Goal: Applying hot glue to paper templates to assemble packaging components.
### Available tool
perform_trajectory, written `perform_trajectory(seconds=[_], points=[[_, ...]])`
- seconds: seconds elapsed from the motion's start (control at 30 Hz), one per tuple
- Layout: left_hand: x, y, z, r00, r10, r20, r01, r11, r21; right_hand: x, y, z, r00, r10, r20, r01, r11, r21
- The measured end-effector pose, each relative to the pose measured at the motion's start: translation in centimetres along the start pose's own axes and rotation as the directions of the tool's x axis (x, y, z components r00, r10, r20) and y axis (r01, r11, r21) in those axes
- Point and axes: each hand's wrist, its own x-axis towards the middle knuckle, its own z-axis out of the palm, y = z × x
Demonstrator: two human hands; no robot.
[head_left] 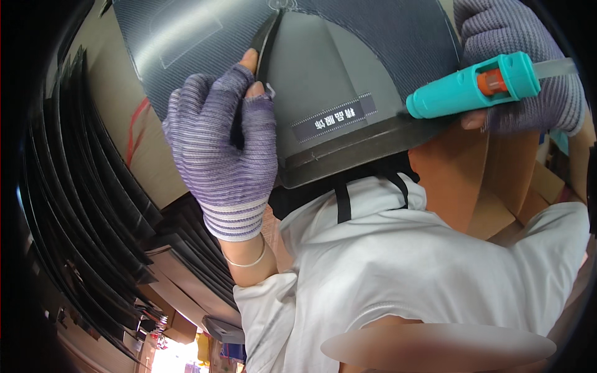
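Observation:
My left hand [224, 146], in a purple-and-white striped knit glove with bare fingertips, pinches the raised left edge of a dark grey panel [326, 68]. This panel tapers to a point at the far end and bears a dark label [333, 118] near its thick lower rim. Under and around it spreads a dark ribbed sheet [193, 31]. At the right, my gloved right hand [522, 37] is closed round a teal glue gun [460, 90] with an orange part and a translucent stick at its back. The gun's tip is by the panel's right corner; whether they touch is unclear.
Many thin dark curved sheets [81, 161] stand in a row along the left, with more dark sheets [193, 248] below. Brown cardboard [454, 168] lies beyond my right side. A pale surface [124, 62] with a red strand is at the upper left.

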Motion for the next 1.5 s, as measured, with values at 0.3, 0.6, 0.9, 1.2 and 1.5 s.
perform_trajectory(seconds=[0.3,0.6,0.9,1.2,1.5], points=[[-0.6,-0.1,-0.3,0.997,-0.038,0.073,0.035,0.998,0.05,6.8,0.6,0.1,0.979,-0.139,-0.148,0.117,0.982,-0.147],[-0.2,0.2,-0.5,0.996,-0.045,0.078,0.04,0.997,0.061,7.6,0.6,-0.8,0.98,-0.201,-0.006,0.194,0.954,-0.228],[0.4,0.6,-0.9,0.995,-0.004,0.101,-0.007,0.995,0.1,0.7,4.5,-1.2,0.994,-0.107,0.008,0.105,0.99,0.089],[0.5,0.9,-0.3,0.995,-0.001,0.1,-0.013,0.99,0.139,-10.7,19.5,7.0,0.518,0.655,-0.551,-0.379,0.753,0.539],[-0.1,0.8,-0.2,0.996,-0.026,0.082,0.016,0.994,0.112,-3.2,19.8,9.1,0.342,0.826,-0.448,-0.651,0.552,0.521]])
